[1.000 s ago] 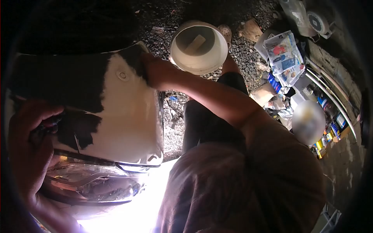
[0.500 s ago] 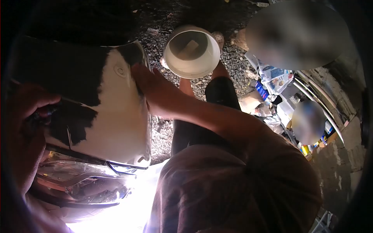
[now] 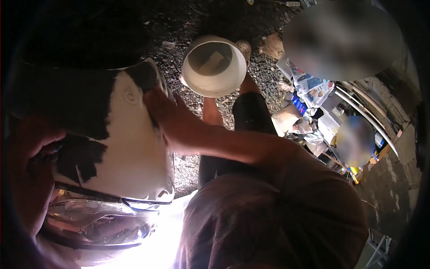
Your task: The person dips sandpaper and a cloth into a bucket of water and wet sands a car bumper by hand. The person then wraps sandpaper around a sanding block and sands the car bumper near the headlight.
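Observation:
A vehicle panel (image 3: 134, 148), dark on its left and pale on its right with a ragged border between, fills the left side. My left hand (image 3: 38, 152) is at the panel's left part, fingers curled round a small dark object I cannot make out. My right hand (image 3: 168, 119) lies against the panel's right edge, fingers flat on it and thumb apart. Below the panel is a clear headlight (image 3: 98, 222) beside very bright light. A small ringed mark (image 3: 131, 97) shows on the pale area.
A white bucket (image 3: 215, 80) with a pale block inside stands on gravel (image 3: 264, 80) past my knees. Newspapers (image 3: 313, 92), a blue packet (image 3: 298, 104), papers and boxes lie to the right, beside long curved pipes (image 3: 369, 119). Two round areas there are blurred.
The view has shifted, so the bucket and clutter appear further left. My right hand has slid a little down along the panel's edge. My left hand stays curled.

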The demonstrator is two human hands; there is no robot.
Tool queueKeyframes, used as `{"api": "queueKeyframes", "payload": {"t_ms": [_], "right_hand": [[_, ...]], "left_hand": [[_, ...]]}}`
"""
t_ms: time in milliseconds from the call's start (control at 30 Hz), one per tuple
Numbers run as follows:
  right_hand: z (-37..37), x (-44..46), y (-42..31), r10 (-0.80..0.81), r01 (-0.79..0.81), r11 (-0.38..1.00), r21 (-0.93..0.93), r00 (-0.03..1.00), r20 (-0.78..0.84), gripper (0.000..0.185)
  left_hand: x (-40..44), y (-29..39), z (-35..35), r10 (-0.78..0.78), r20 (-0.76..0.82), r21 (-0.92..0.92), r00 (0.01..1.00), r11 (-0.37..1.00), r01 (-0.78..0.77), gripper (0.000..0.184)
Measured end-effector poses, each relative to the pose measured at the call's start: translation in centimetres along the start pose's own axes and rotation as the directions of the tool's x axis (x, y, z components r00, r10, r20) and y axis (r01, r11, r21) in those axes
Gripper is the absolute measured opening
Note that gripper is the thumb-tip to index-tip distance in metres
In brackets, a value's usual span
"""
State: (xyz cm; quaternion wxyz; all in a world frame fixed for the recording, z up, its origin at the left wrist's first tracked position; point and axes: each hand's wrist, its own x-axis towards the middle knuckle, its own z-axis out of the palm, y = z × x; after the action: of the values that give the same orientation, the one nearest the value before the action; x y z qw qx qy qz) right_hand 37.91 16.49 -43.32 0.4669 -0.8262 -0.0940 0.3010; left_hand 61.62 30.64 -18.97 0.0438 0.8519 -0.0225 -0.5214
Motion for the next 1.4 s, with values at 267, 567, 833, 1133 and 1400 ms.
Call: {"api": "queueKeyframes", "payload": {"t_ms": [267, 567, 833, 1133, 1400], "right_hand": [[-0.7, 4.4, 3.7, 0.202, -0.216, 0.962, 0.166, 0.975, 0.095, 0.090], [-2.2, 5.3, 4.5, 0.216, -0.257, 0.945, 0.202, 0.954, 0.206, 0.085], [1.3, 4.1, 4.8, 0.080, -0.080, 0.997, -0.003, 0.994, 0.076, 0.079], [1.0, 3.0, 3.3, -0.027, 0.034, 0.999, 0.042, 0.986, -0.164, 0.085], [1.3, 1.9, 3.6, 0.098, -0.089, 0.989, 0.116, 0.992, -0.077, 0.075]], "left_hand": [[-0.2, -1.8, -0.1, 0.264, 0.035, 0.163, 0.964, 0.950, -0.266, 0.048], [-1.3, -1.8, 1.3, 0.305, 0.048, 0.301, 0.951, 0.904, -0.305, 0.040], [-1.7, 0.9, 2.7, 0.285, 0.195, 0.484, 0.938, 0.804, -0.345, 0.023], [-1.9, 0.0, 2.9, 0.271, 0.110, 0.524, 0.956, 0.802, -0.287, 0.027], [-1.0, 0.4, 1.9, 0.160, 0.115, 0.468, 0.980, 0.862, -0.196, 0.025]]}}
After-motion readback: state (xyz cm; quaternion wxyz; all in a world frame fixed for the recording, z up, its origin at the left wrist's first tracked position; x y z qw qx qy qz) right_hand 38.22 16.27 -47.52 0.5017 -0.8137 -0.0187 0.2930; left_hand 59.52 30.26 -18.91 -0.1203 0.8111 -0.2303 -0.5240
